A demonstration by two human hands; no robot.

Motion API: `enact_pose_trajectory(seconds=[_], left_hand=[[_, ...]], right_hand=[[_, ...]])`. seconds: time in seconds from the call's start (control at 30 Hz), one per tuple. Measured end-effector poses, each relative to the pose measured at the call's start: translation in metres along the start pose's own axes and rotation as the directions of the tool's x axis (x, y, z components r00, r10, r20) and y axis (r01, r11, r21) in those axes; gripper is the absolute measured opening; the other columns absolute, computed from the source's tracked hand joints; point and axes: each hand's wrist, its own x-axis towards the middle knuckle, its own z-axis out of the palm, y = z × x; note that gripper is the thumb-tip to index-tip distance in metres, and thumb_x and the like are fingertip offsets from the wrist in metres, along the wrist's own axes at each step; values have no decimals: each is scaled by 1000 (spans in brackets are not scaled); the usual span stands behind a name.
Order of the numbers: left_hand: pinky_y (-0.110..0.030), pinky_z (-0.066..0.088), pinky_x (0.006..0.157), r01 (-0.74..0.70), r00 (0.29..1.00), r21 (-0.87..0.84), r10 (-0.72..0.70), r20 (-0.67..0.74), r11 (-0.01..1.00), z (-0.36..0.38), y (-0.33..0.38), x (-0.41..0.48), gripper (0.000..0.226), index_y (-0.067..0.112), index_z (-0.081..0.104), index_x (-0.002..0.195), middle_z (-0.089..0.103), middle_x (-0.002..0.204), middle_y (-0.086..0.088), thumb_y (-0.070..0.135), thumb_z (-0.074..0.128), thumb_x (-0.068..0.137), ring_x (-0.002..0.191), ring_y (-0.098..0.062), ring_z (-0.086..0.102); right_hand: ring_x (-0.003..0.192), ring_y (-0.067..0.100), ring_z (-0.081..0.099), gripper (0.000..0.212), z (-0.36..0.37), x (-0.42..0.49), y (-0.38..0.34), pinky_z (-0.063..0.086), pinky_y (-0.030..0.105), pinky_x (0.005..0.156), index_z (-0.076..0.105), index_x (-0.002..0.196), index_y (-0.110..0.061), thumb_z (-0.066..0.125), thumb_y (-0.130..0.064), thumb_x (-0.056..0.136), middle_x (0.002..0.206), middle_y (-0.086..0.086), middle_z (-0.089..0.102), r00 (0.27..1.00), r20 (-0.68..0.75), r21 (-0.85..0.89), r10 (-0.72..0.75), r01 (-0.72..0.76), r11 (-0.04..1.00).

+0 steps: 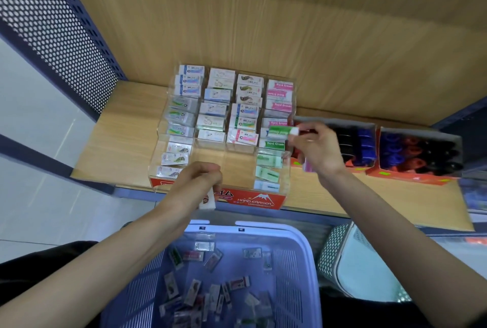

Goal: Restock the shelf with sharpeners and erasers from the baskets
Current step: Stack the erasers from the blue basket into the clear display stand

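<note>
Green-sleeved eraser [282, 132] is pinched at its white end by the right hand [320, 148], over the right-most column of the clear acrylic rack [261, 200] on the wooden shelf [118, 143]. A pink item [307, 167], too blurred to identify, sits under the same palm. The left hand [196, 182] curls round a white eraser [207, 204] at the rack's front. Below, a purple basket [303, 238] holds loose erasers [195, 290], with a white basket [334, 254] beside it. Orange cartons [411, 179] stand right of the rack.

Right hand [316, 151] pinches green eraser [280, 132] over rack [259, 200]; left hand [195, 182] seemingly grips white eraser [207, 202].
</note>
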Motion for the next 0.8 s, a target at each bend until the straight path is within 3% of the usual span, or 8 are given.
enact_pose_trajectory(seconds=[0.07,0.13,0.27,0.37,0.53,0.7,0.77,0.8], left_hand=[[-39,49,75,2,1000,-96,-2,-4,995,1,2,-1,16,8,64,93,58,87,-5,3,51,85,74,-19,57],[-35,49,71,-21,1000,-158,19,-16,987,3,4,-1,26,5,63,90,57,88,-6,-5,39,90,73,-19,59],[-31,57,71,-67,998,-257,68,-4,964,3,7,1,30,3,59,87,57,96,-4,-8,32,96,85,-21,66],[-21,56,59,-90,994,-283,102,28,955,1,6,1,33,6,59,88,60,103,-4,-8,31,97,100,-20,65],[-23,55,62,-91,991,-312,116,64,946,-2,6,3,33,7,60,99,56,125,-16,-10,33,95,110,-17,62],[-30,49,77,-80,988,-322,118,101,943,-3,6,1,32,9,60,106,52,131,-12,-12,39,93,110,-15,62],[-30,50,75,-74,989,-328,112,97,942,-3,8,0,32,9,60,105,52,128,-9,-12,38,93,108,-15,63],[-29,51,74,-73,989,-328,110,97,942,-3,8,0,33,9,60,105,53,126,-7,-13,38,93,107,-15,63]], right_hand=[[45,14,53,23,-2,20,1,43,26,43,58,103,-7,70,-14,84,80,7,66,995,-96,-62,-37,31,998],[42,9,52,23,3,34,-1,43,21,39,57,103,-10,70,-17,85,77,3,65,993,-100,-93,-57,48,994],[58,13,58,19,21,55,-6,44,18,42,55,98,-16,69,-14,85,104,3,63,998,-53,-142,-40,32,989],[59,17,57,15,28,65,-3,50,29,52,55,93,-19,68,-16,85,100,8,66,998,-43,-232,-44,33,972],[87,22,66,15,30,70,-7,57,43,77,56,93,-23,68,-20,85,105,3,65,998,-50,-322,-47,28,946],[93,21,62,25,29,61,-9,53,35,69,56,109,-21,62,-32,88,104,0,65,984,-37,-689,-173,100,717],[93,22,62,33,28,56,-7,49,33,64,49,115,-18,62,-33,88,103,1,64,979,-49,-686,-198,111,719],[92,23,62,34,27,52,-7,50,35,64,46,115,-17,61,-32,89,103,2,63,978,-59,-621,-202,123,774]])
